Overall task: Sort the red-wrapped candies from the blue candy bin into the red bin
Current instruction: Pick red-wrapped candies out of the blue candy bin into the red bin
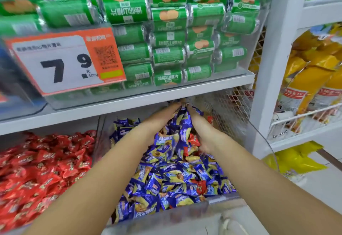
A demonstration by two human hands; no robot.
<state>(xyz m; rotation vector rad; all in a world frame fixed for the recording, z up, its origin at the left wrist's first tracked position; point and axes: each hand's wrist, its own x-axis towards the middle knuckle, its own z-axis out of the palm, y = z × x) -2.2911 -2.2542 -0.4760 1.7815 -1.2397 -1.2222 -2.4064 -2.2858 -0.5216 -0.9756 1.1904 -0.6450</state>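
Under the shelf (129, 103), both hands are buried deep in the blue candy bin (194, 210). Left hand (162, 116) and right hand (201, 129) have fingertips hidden; grip state cannot be told. Advice: spread the pile, pinch single pieces. One red-wrapped candy (193, 139) lies touching the right hand; red bin (97, 142) sits left.

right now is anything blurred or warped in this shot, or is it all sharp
Head view: the price tag and green packs on the upper shelf are smeared by motion blur; the shelf edge bows from wide-angle distortion; the blue candies and red candies read sharper; lighting is even.
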